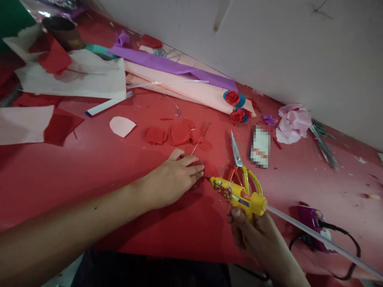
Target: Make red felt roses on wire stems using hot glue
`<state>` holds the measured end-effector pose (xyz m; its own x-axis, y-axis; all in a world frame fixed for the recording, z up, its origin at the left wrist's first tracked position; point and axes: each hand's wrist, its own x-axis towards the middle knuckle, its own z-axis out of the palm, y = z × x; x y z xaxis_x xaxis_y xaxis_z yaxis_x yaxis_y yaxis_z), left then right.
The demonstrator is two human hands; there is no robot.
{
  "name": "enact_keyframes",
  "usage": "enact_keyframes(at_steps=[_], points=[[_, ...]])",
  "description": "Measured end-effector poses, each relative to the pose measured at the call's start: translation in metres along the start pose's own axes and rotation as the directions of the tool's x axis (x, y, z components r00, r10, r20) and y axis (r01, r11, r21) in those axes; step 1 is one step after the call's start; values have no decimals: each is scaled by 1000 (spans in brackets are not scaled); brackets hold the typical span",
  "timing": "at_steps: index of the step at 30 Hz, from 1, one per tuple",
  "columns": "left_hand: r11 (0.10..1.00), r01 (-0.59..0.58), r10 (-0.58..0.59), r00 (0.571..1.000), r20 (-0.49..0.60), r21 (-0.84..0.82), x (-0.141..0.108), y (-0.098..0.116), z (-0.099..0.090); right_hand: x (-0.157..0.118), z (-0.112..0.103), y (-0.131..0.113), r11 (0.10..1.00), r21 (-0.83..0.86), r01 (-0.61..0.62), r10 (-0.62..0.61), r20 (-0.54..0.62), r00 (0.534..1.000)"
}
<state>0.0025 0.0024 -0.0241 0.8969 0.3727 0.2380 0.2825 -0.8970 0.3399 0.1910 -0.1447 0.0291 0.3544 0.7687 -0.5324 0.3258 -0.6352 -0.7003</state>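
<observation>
My right hand is wrapped round the handle of a yellow glue gun, whose dark nozzle points left at my left fingertips. A long clear glue stick sticks out of its back. My left hand lies palm down on the red table, fingers spread toward the nozzle; whatever is under the fingers is hidden. Just beyond it are red petal pieces and a thin wire. A pale pink petal lies to their left.
Scissors lie behind the glue gun, beside a blurred-out box. Rolled pink paper, red paper flowers and crumpled pink paper lie near the wall. White sheets are at left, a purple device with black cable at right.
</observation>
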Motion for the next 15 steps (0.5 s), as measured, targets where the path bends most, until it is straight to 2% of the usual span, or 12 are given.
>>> enact_keyframes(at_steps=[5, 10, 15], points=[[1000, -18, 19, 1000, -5, 23, -1, 0, 0, 2, -4, 0, 999, 24, -28, 27, 11, 1000], [998, -14, 13, 1000, 12, 55, 0, 1, -4, 2, -6, -1, 998, 56, -43, 45, -36, 998], [998, -12, 13, 1000, -17, 59, -1, -1, 3, 3, -10, 1, 996, 64, -68, 71, -41, 997]])
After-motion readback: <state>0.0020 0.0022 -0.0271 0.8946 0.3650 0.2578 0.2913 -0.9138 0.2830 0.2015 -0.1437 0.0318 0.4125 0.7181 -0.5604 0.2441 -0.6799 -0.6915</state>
